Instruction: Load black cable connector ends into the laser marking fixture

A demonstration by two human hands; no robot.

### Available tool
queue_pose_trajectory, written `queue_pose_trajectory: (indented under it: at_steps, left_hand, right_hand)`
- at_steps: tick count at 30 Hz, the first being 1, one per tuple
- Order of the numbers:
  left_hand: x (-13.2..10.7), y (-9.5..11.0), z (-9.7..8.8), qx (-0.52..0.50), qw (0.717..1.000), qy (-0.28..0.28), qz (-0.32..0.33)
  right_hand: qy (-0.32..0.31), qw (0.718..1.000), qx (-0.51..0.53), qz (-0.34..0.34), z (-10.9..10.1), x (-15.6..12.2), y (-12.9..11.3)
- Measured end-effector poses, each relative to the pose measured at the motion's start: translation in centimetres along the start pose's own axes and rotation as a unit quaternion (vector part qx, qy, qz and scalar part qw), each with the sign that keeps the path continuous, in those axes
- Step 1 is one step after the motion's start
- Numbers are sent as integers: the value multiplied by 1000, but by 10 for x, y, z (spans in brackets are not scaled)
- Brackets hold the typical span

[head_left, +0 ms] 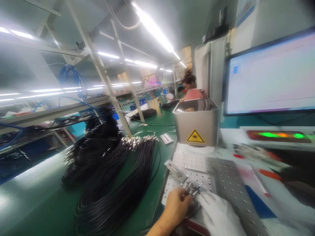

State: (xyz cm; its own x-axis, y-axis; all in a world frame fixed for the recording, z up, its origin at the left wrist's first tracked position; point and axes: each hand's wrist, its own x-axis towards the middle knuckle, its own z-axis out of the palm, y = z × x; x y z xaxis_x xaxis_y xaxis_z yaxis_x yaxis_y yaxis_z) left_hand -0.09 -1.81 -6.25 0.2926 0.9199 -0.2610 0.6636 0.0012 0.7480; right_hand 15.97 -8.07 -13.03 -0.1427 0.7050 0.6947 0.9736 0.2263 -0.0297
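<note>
My left hand [177,204] is bare, its fingers curled and pinched at the near side of a small metal fixture [193,188]. What the fingertips hold is hidden. From the right, my right hand [220,211], in a white glove, brings its closed fingers to the same fixture; its grip is blurred. A thin metal piece [200,186] sticks up at the fixture, just above the gloved fingertips. Dark cable [194,210] shows between and below the two hands. The fixture sits on a light perforated plate [169,186].
Left on the green table lies a large bundle of black cables [128,186] with metal ends. A metal box-shaped housing [197,127] with a laser warning label stands ahead. A monitor [270,75] and indicator lights [278,135] are right. A person [193,90] sits farther back.
</note>
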Motion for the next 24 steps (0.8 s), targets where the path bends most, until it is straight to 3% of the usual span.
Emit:
queue_pose_trajectory:
  at_steps: [8, 12, 19, 24]
  left_hand:
    - [-2, 7, 4, 3, 996, 89, -6]
    - [-1, 10, 6, 21, 995, 95, -9]
    - [1, 7, 10, 29, 993, 116, -14]
    - [-3, 16, 11, 66, 993, 94, -40]
  right_hand:
    - [6, 1000, 14, 6, -4, 5, -2]
    - [55, 998, -4, -2, -4, 7, -3]
    - [60, 998, 16, 12, -6, 8, -3]
    - [95, 995, 17, 20, -9, 14, -6]
